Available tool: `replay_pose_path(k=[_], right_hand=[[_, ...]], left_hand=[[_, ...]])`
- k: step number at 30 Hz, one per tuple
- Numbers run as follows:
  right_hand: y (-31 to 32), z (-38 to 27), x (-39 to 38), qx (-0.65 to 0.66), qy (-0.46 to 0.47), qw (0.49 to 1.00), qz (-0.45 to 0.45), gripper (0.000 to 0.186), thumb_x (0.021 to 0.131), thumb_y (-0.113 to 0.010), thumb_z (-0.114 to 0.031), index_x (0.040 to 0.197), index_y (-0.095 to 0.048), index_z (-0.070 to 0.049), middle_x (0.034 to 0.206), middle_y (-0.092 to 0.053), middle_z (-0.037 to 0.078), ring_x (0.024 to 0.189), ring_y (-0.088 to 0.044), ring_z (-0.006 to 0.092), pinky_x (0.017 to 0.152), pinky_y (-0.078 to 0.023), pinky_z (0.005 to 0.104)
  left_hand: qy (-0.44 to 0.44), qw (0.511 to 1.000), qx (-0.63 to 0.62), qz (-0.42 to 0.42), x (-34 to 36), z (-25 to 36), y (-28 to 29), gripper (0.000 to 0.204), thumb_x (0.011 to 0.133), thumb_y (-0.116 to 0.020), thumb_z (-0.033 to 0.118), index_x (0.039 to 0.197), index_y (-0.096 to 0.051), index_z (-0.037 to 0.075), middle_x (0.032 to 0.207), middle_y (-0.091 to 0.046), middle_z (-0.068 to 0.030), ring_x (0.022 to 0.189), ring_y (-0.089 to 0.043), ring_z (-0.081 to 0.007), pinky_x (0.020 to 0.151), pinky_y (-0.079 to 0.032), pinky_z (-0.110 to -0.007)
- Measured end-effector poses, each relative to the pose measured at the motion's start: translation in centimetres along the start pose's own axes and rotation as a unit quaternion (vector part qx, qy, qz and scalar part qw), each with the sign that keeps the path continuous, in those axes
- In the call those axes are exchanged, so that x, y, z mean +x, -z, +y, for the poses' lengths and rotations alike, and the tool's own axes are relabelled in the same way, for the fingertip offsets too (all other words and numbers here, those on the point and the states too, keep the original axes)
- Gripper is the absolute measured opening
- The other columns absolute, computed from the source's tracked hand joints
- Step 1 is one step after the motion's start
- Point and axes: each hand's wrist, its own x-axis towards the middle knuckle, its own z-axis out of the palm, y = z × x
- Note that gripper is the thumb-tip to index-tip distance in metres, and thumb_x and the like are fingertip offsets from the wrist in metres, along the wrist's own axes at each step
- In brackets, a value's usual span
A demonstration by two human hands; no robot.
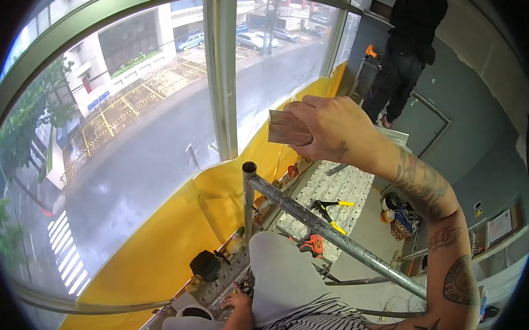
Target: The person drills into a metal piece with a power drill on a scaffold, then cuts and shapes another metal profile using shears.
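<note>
My right hand [325, 127] is raised in front of the window, its fingers closed around a flat, brownish-grey rectangular piece [287, 128]. One broad end of the piece sticks out to the left; its exact kind does not show. Low down, my left hand [238, 298] rests beside my grey-trousered leg [279, 270], fingers spread, close to a small dark object [245, 285] on the perforated metal platform. Past my knee lie a yellow-and-black-handled tool [331, 212] and a red-and-black power tool [312, 245].
A metal scaffold pipe [326, 227] slants between my knee and right arm. Perforated planks [342, 188] lie beyond it. Yellow sheeting [162, 252] covers the lower window. A black bag-like item [206, 266] sits near it. Another person [410, 46] stands at the far right.
</note>
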Motion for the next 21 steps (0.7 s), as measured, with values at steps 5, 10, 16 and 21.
replay_pose_path(k=[5, 10, 16, 21], right_hand=[[1.0, 0.9, -1.3, -0.034, 0.012, 0.999, 0.016, 0.041, 0.071, -0.078, -0.024, 0.103, -0.061, -0.005, 0.088, -0.063, 0.013, 0.082, -0.067, 0.0357, 0.072, -0.054, 0.0456], [2.4, 1.2, -0.9, -0.003, 0.030, 0.999, 0.024, 0.039, 0.071, -0.078, -0.023, 0.102, -0.062, -0.005, 0.087, -0.064, 0.013, 0.080, -0.067, 0.0353, 0.071, -0.053, 0.0442], [3.8, -0.3, -0.7, -0.015, 0.177, 0.979, -0.103, 0.037, 0.068, -0.081, -0.027, 0.095, -0.064, -0.009, 0.085, -0.066, 0.009, 0.079, -0.068, 0.0331, 0.072, -0.053, 0.0436], [5.3, -2.2, -0.2, -0.026, 0.213, 0.966, -0.141, 0.040, 0.066, -0.083, -0.027, 0.094, -0.063, -0.008, 0.086, -0.065, 0.008, 0.083, -0.068, 0.0317, 0.073, -0.054, 0.0433]], left_hand=[[-0.135, 0.982, -0.116, 0.061, -2.6, -2.6, 2.9, 0.094, 0.077, -0.069, 0.044, 0.154, -0.031, 0.007, 0.138, -0.053, -0.0305, 0.128, -0.052, -0.0452, 0.108, -0.040, -0.056], [-0.191, 0.929, -0.273, 0.159, -4.4, -4.7, 9.4, 0.054, 0.074, -0.064, 0.029, 0.120, -0.064, 0.000, 0.102, -0.071, -0.0254, 0.104, -0.066, -0.0421, 0.091, -0.051, -0.047], [-0.489, 0.719, -0.361, 0.337, -23.4, -7.8, 26.4, 0.063, 0.070, -0.068, 0.008, 0.132, -0.056, -0.001, 0.119, -0.061, -0.0232, 0.115, -0.060, -0.0368, 0.101, -0.046, -0.040], [-0.561, 0.710, -0.231, 0.357, -33.0, -9.4, 34.0, 0.069, 0.067, -0.066, 0.006, 0.134, -0.053, -0.001, 0.116, -0.061, -0.0225, 0.115, -0.059, -0.0385, 0.101, -0.045, -0.040]])
